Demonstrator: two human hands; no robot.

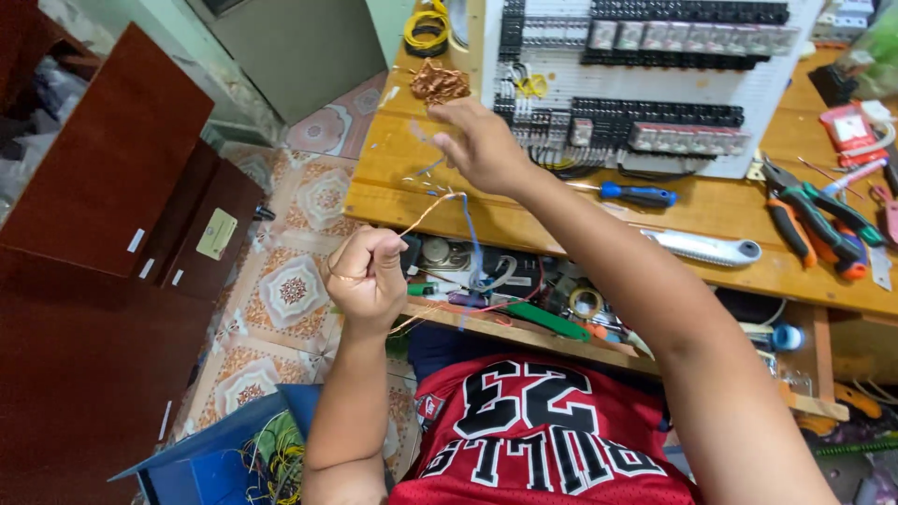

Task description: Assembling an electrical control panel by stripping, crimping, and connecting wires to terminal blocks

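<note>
My left hand [368, 274] is closed in a fist around a thin copper wire [426, 215], held off the left edge of the wooden workbench [393, 187]. My right hand [482, 145] is raised over the bench's left part, its fingers pinched on the upper ends of the same thin strands. A blue wire [472, 238] hangs down from that hand toward the open drawer. A tangle of bare copper wire [438, 82] lies on the bench just beyond my right hand.
A white panel [655, 84] of black terminal blocks and relays fills the bench's back. A blue-handled screwdriver [639, 194], a white tool [706, 249] and pliers [809, 220] lie to the right. The drawer [533, 304] below holds small parts. A blue bin [234, 458] stands on the tiled floor.
</note>
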